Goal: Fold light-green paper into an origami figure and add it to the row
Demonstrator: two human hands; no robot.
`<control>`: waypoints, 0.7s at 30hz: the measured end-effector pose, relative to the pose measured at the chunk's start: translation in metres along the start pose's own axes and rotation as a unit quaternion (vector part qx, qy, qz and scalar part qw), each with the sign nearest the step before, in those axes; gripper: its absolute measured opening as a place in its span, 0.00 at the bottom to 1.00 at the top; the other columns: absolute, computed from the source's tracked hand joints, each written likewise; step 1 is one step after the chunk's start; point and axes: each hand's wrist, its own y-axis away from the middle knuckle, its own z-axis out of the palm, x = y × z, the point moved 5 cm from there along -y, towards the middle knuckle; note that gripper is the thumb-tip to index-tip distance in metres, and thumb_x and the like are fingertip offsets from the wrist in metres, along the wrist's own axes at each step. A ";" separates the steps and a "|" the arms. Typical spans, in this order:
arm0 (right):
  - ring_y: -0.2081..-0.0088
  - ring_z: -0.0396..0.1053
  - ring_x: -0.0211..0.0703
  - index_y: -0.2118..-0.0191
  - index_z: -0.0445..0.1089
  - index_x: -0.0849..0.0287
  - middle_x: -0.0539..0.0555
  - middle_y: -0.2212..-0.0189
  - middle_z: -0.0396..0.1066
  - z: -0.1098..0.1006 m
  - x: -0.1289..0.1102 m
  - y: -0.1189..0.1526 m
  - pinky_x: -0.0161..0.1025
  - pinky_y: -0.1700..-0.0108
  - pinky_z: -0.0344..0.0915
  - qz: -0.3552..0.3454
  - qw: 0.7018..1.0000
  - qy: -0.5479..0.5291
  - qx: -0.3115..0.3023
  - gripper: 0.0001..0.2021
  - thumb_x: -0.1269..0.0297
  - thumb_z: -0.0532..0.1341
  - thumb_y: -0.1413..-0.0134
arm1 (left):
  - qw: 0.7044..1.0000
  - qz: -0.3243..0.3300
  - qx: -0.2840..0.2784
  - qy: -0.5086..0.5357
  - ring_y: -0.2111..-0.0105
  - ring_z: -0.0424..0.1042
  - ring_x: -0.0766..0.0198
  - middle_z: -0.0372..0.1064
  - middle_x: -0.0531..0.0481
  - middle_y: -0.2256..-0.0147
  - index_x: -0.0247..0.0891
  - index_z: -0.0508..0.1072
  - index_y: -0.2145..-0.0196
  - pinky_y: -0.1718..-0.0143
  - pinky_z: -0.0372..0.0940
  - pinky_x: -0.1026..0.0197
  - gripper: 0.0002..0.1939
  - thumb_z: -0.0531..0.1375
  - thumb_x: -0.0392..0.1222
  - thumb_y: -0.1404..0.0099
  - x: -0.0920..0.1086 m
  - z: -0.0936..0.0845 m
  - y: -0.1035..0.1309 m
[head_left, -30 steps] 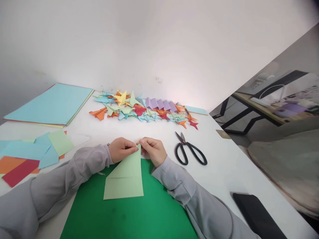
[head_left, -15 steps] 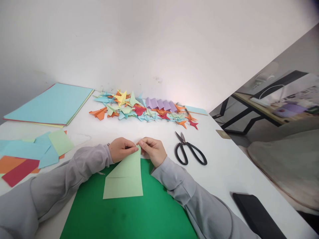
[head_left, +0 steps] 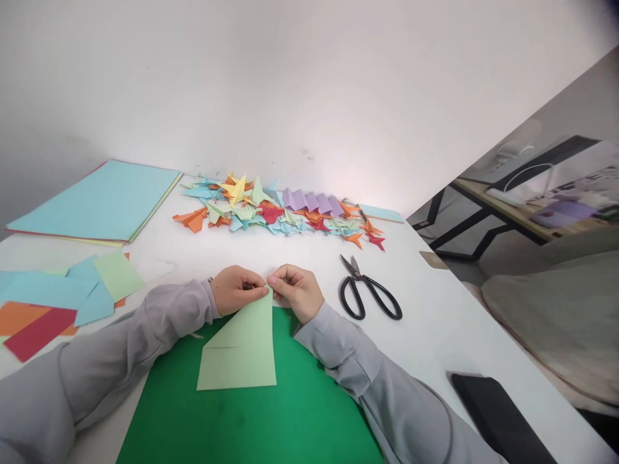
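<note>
A light green sheet of paper (head_left: 242, 351), its upper left side slanted and a short crease line at its left, hangs or lies over the green mat (head_left: 232, 425). My left hand (head_left: 238, 291) pinches its pointed top corner from the left, thumb stretched along the edge. From the right, my right hand (head_left: 296, 291) grips the same tip between thumb and fingers. The two hands almost meet there. Exactly how the tip is folded is hidden by the fingertips.
Black-handled scissors (head_left: 367, 288) lie right of my hands, a black flat case (head_left: 500, 419) at the lower right. Folded paper shapes (head_left: 271, 212) line the wall. Blue sheets (head_left: 101, 203) are stacked at the back left, with loose coloured pieces (head_left: 53, 290) in front.
The paper's lower left corner has shifted slightly left and down. My right hand has moved up a little, its fingers still at the tip.
</note>
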 end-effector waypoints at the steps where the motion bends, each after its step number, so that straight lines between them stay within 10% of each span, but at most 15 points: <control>1: 0.85 0.57 0.31 0.81 0.65 0.61 0.45 0.89 0.62 0.000 0.000 0.000 0.30 0.82 0.52 0.002 1.000 -0.002 -0.005 0.16 0.54 0.67 0.69 | 1.000 -0.007 0.008 0.011 0.82 0.47 0.74 0.48 0.58 0.85 0.32 0.66 0.82 0.82 0.45 0.68 0.15 0.53 0.45 0.45 -0.001 0.000 0.000; 21: 0.85 0.56 0.30 0.79 0.64 0.61 0.45 0.88 0.62 0.002 0.001 0.000 0.29 0.82 0.51 -0.018 0.999 0.022 -0.029 0.16 0.53 0.66 0.66 | 0.993 -0.048 0.054 0.094 0.82 0.52 0.73 0.56 0.56 0.85 0.29 0.70 0.81 0.81 0.49 0.68 0.13 0.56 0.44 0.50 -0.002 -0.004 0.000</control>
